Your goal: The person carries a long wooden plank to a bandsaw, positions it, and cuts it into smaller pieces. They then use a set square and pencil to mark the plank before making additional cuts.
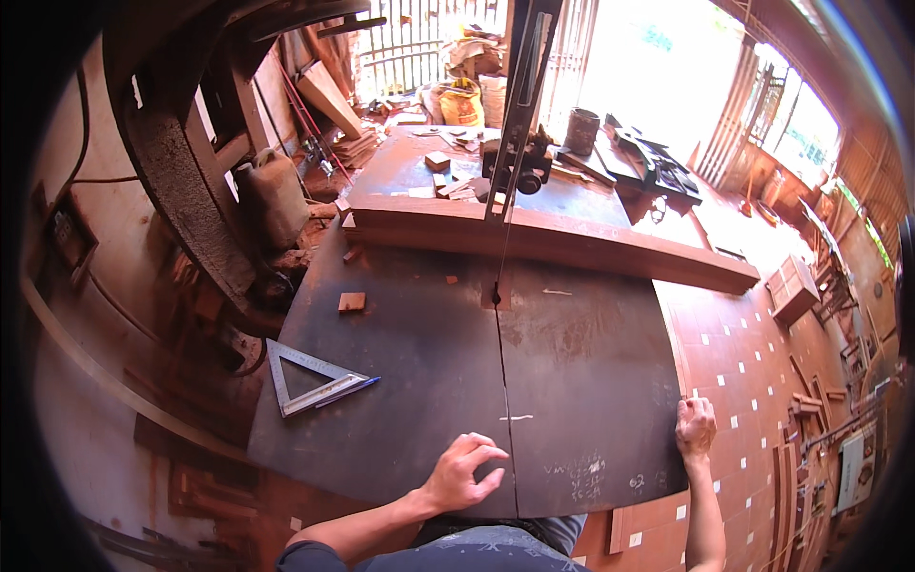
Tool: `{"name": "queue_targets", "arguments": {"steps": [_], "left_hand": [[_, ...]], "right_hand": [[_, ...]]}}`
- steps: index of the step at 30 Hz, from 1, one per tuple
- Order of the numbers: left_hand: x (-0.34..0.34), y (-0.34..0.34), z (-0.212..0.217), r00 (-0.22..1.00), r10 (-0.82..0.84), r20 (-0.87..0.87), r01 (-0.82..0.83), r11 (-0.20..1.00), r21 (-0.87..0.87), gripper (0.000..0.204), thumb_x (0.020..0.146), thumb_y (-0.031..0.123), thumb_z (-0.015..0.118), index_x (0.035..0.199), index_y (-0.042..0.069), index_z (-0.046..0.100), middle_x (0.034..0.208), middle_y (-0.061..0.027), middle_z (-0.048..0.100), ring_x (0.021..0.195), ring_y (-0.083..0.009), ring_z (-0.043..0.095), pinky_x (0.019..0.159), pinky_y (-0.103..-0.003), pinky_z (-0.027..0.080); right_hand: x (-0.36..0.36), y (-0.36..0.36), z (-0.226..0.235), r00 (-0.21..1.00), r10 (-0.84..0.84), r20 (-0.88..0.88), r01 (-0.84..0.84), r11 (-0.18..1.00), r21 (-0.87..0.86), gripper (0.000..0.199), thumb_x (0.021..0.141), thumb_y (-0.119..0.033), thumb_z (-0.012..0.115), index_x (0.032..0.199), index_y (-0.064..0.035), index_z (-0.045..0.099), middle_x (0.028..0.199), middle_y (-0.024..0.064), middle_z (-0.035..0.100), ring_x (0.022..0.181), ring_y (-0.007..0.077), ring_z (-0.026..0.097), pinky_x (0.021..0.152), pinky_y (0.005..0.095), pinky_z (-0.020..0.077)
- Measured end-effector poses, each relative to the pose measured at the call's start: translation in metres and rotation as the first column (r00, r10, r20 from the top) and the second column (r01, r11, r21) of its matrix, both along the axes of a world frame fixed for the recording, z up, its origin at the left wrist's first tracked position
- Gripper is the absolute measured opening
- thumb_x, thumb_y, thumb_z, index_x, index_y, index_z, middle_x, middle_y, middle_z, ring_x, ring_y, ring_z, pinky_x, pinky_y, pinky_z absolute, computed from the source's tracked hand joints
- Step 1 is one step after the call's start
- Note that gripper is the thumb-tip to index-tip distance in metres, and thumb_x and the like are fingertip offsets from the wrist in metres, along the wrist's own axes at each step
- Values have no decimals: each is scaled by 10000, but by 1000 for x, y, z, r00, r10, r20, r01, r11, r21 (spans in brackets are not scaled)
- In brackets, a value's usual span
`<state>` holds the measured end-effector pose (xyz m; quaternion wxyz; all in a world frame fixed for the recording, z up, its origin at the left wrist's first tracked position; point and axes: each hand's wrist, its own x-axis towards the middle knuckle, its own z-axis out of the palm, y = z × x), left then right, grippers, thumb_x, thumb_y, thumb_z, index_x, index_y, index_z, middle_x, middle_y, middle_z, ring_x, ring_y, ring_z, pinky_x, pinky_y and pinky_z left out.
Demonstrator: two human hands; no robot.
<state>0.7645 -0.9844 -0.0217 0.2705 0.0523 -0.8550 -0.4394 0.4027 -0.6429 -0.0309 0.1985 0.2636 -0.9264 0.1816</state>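
I stand at the dark metal table [591,381] of a band saw. My left hand [460,472] hovers over the near edge of the table, fingers spread and curled, holding nothing. My right hand [696,426] grips the table's right near corner, fingers curled over the edge. The thin saw blade [502,238] drops from the upright guide [524,86] into a slot in the table's middle. A long reddish wooden plank [572,243] lies across the far side of the table, behind the blade.
A metal triangular square [310,379] with a blue pen beside it lies at the table's left. A small wood block [352,302] sits further back. Behind the plank a workbench [400,167] holds offcuts and tools. Red tiled floor [743,353] lies to the right.
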Motion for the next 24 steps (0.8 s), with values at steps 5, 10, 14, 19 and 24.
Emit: {"name": "queue_targets", "arguments": {"steps": [5, 10, 14, 19, 24], "left_hand": [[-5, -36, 8, 990, 141, 11, -138, 981, -138, 229, 816, 100, 811, 1038, 81, 758, 1026, -109, 685, 957, -302, 665, 851, -405, 553], [-1, -72, 3, 947, 319, 36, -302, 923, -239, 225, 817, 105, 790, 1037, 92, 745, 1028, -102, 681, 960, -313, 661, 868, -416, 561], [0, -99, -4, 899, 439, -15, -428, 868, -250, 215, 827, 101, 782, 1037, 87, 739, 1024, -104, 679, 968, -311, 657, 877, -415, 555], [11, -100, -7, 851, 524, 30, -514, 844, -153, 220, 829, 107, 784, 1042, 81, 735, 1017, -106, 675, 987, -317, 661, 884, -419, 551], [7, -102, -5, 856, 517, 0, -508, 840, -191, 236, 819, 105, 791, 1048, 82, 739, 1025, -110, 675, 963, -308, 661, 815, -402, 559]], "right_hand": [[-81, -119, 41, 966, 255, -39, -254, 967, 16, 288, 993, -238, 715, 1180, -23, 676, 1166, 207, 680, 1130, 426, 642, 963, 508, 528], [-166, -276, 76, 876, 435, -208, -421, 901, 107, 817, 918, -614, 738, 1405, 25, 589, 1469, 197, 600, 1389, 389, 545, 1168, 502, 435], [-188, -353, 93, 832, 542, -118, -511, 832, 216, 905, 826, -693, 785, 1389, -9, 603, 1380, 199, 645, 1307, 389, 605, 1105, 503, 476], [-187, -396, 77, 836, 544, 71, -541, 797, 268, 764, 777, -698, 832, 1125, -45, 644, 1041, 183, 723, 1017, 399, 713, 905, 513, 564], [-204, -389, 82, 852, 522, 39, -509, 809, 295, 783, 763, -772, 798, 1031, -49, 662, 961, 196, 741, 937, 407, 742, 825, 514, 585]]}}
